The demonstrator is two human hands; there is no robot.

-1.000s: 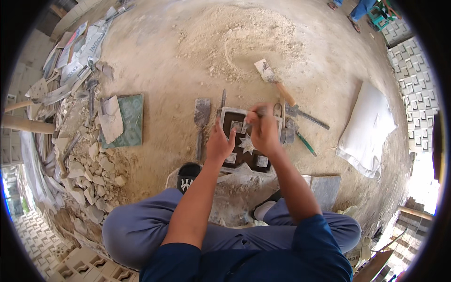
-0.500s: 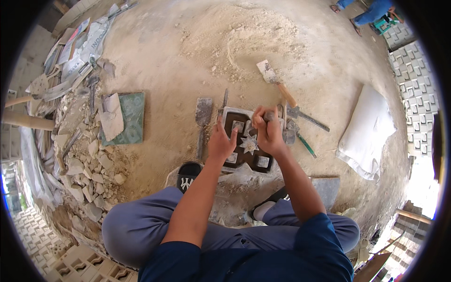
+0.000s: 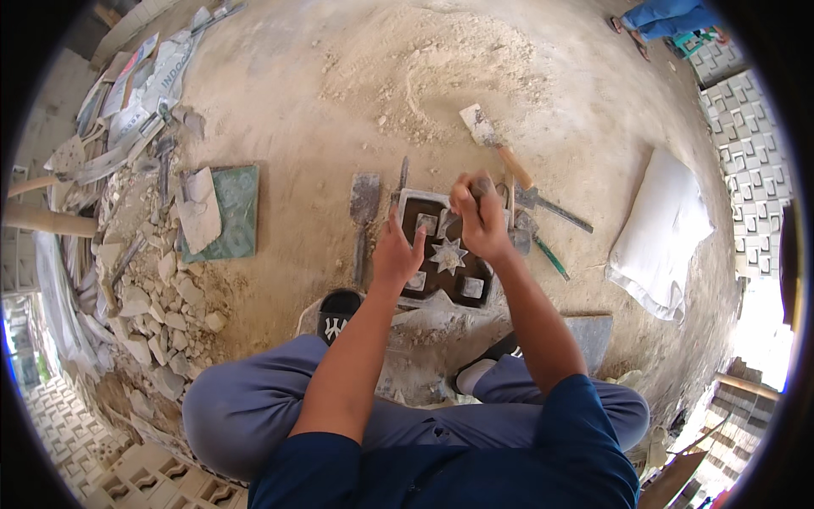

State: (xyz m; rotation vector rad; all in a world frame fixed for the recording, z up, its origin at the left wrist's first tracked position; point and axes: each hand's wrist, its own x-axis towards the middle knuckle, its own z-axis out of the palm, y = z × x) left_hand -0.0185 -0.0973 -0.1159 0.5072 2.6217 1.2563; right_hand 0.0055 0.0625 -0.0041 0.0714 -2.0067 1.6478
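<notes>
A square mould with a pale rim and dark recesses lies on the ground before me. In its middle stands a star-shaped piece, with small square blocks around it, one of them a grey block. My left hand rests at the mould's left rim, fingers stretched and thumb apart. Over the far right corner, my right hand is closed around an upright tool with a round-ended, grey-brown handle. The tool's lower end is hidden by the hand.
A flat-bladed tool lies left of the mould; a wooden-handled trowel and green-handled tool lie right. Farther out are a white sack, a green board, rubble and loose powder. Another person's legs show far right.
My right hand has risen slightly and shifted a little left and away from me with the tool. My left hand stays at the mould's left rim.
</notes>
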